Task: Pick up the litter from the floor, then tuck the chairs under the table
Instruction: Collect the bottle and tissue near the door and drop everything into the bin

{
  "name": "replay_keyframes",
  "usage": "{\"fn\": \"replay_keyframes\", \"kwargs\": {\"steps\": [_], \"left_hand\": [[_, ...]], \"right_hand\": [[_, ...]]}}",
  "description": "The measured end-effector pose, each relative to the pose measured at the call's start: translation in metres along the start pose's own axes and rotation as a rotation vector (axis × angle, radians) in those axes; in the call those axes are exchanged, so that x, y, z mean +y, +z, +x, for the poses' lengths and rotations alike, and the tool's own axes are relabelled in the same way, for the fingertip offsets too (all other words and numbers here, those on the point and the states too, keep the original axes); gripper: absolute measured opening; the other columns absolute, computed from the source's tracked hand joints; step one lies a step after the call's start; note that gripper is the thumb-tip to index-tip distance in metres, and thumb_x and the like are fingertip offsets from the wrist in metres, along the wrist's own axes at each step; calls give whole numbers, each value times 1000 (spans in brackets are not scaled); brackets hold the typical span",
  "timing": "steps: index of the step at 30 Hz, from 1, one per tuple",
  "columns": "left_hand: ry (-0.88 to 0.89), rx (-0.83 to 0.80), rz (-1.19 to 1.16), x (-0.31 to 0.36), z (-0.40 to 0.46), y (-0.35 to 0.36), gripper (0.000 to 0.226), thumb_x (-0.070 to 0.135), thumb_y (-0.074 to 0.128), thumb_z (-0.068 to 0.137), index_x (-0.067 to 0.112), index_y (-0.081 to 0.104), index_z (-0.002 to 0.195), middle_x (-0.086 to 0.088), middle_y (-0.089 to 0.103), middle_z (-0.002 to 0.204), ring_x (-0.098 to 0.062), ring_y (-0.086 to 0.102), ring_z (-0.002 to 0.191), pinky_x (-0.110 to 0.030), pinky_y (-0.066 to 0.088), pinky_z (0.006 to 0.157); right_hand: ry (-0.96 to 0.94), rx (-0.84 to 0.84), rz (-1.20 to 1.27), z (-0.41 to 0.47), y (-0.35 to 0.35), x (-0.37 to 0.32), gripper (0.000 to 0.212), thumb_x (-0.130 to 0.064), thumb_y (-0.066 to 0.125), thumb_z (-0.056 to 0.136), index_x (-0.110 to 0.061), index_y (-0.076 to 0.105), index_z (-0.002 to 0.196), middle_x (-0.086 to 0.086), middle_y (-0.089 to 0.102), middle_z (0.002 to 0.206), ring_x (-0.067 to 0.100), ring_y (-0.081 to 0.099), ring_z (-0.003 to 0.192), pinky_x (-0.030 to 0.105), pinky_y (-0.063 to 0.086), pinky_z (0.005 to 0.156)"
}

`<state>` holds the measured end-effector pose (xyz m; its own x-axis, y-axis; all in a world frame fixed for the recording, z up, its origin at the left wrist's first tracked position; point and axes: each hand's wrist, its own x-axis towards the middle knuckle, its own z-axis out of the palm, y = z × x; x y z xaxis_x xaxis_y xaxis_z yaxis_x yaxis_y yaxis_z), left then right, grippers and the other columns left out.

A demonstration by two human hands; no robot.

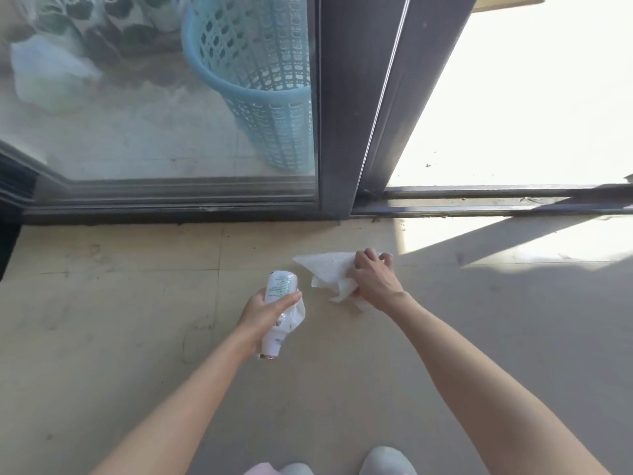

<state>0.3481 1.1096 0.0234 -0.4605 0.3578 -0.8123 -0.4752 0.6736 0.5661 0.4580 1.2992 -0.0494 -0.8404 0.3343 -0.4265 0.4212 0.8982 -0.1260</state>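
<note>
**Tissue gathered at the door sill, bottle already in hand**

The white paper tissue (330, 270) lies crumpled on the tiled floor (137, 337), just short of the sliding door track (496, 202). The right hand (371, 277) rests on it with fingers curled into the paper, bunching it, though part of the sheet trails flat toward the left. The left hand (263, 311) grips 1 empty plastic bottle (279, 308) and what looks like a scrap of clear wrapper, held off the floor. Behind the glass door (154, 97) stands a blue mesh basket (253, 80).

Risks: thin tissue may tear or leave the loose corner behind if lifted only by the bunched part. The wrapper could slip from the crowded left hand. No chairs show here.
</note>
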Motion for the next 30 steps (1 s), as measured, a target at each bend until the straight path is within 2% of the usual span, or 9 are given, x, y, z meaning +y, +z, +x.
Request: {"fn": "replay_keyframes", "kwargs": {"steps": [3,6,8,12,15,17,22,27,30], "left_hand": [[14,-6,-12,1,5,6,22,33,68,79,16,59,90,-4,61,73,-18,58,58,-23,47,51],[6,-7,-45,1,1,10,20,32,68,80,16,59,89,-5,60,73,-19,57,59,-24,46,53],[-2,2,-88,6,-11,11,20,31,68,80,16,58,90,-7,60,76,-21,56,61,-25,45,55],[-43,23,-158,30,-70,12,21,30,67,81,16,58,93,-7,59,80,-20,56,62,-24,46,53],[-50,17,-176,64,-140,11,28,30,67,81,13,57,101,-6,59,82,-19,56,61,-23,47,51],[-35,23,-180,92,-190,11,22,30,67,81,15,57,93,-5,58,78,-18,55,61,-24,47,52],[14,-17,-191,177,-328,9,21,33,68,79,14,60,87,-2,59,69,-15,54,57,-20,46,47],[123,-67,-140,254,-460,17,22,31,68,79,14,64,94,-6,64,79,-17,58,62,-26,48,56],[192,-107,-55,284,-531,27,23,33,71,77,17,66,92,-6,65,83,-20,59,69,-29,48,61]], "right_hand": [[28,103,143,0,-2,5,25,-11,59,81,-10,63,106,9,34,143,34,28,132,48,26,103],[34,219,427,0,-17,-2,34,13,47,71,-6,57,97,8,53,124,39,55,98,41,49,75],[98,306,611,-8,-35,-15,41,16,42,69,-11,59,94,5,60,106,32,53,80,32,46,59],[308,201,1050,-50,-94,-46,25,3,44,74,-4,68,79,9,57,68,24,47,62,24,35,48],[394,43,1305,-98,-158,-68,33,-38,60,76,-5,59,83,4,54,74,18,50,68,31,39,59],[451,74,1409,-132,-202,-79,40,-45,68,68,-11,48,75,3,47,72,18,46,68,33,37,61],[517,245,1514,-229,-336,-91,24,7,50,69,-16,43,72,1,41,66,17,42,62,32,38,57],[498,268,1604,-333,-459,-94,19,-1,55,82,-18,53,90,6,56,85,20,57,77,39,53,70],[589,404,1412,-397,-517,-99,25,4,43,82,-16,59,80,3,60,76,21,57,68,32,51,54]]}}
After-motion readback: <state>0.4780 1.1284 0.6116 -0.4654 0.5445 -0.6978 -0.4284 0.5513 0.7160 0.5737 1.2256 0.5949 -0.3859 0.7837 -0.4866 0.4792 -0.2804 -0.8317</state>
